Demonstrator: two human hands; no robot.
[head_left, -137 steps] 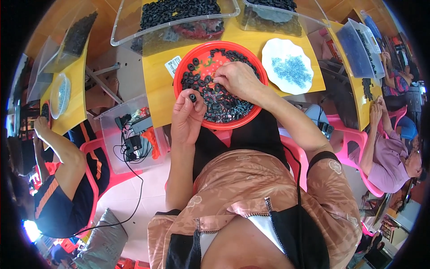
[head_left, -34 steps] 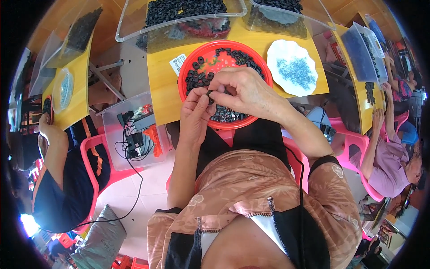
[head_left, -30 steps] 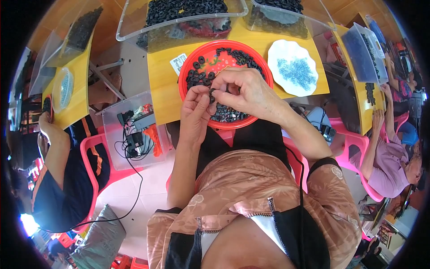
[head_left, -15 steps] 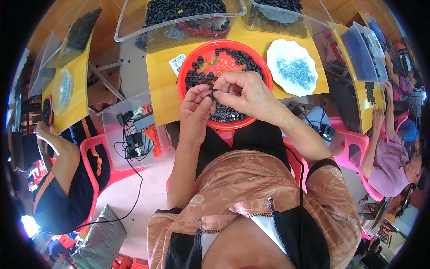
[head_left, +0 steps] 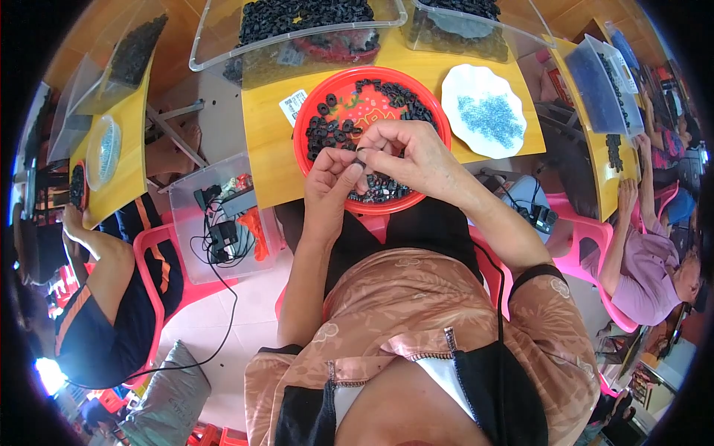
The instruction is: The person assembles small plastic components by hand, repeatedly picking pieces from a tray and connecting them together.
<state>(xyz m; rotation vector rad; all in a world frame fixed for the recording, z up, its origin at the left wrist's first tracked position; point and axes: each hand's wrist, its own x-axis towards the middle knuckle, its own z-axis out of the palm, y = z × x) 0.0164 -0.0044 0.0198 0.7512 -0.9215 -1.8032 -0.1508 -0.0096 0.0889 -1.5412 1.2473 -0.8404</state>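
Over a round red tray (head_left: pixel 303 89) my two hands meet, fingertips together. My left hand (head_left: pixel 333 178) pinches a small black part (head_left: pixel 359 161), its thumb and index finger pressed on it. My right hand (head_left: pixel 409 157) closes its thumb and index finger on the same piece from the other side; whether it holds anything smaller is hidden. Small black ring-shaped parts (head_left: pixel 327 134) lie along the tray's left and far sides, and more dark parts with shiny bits (head_left: pixel 383 192) lie near its front rim. Right of the tray, a white scalloped plate (head_left: pixel 455 78) bears many tiny clear-blue pieces (head_left: pixel 487 123).
Clear plastic bins (head_left: pixel 297 56) of black parts stand at the table's far edge. A clear box (head_left: pixel 182 256) with cables and adapters sits low at the left. People work at yellow tables on both sides, one a person in a pink shirt (head_left: pixel 647 267).
My hands have shifted slightly to the right, with the left fingers curled closer to the right ones. The small black part stays between them.
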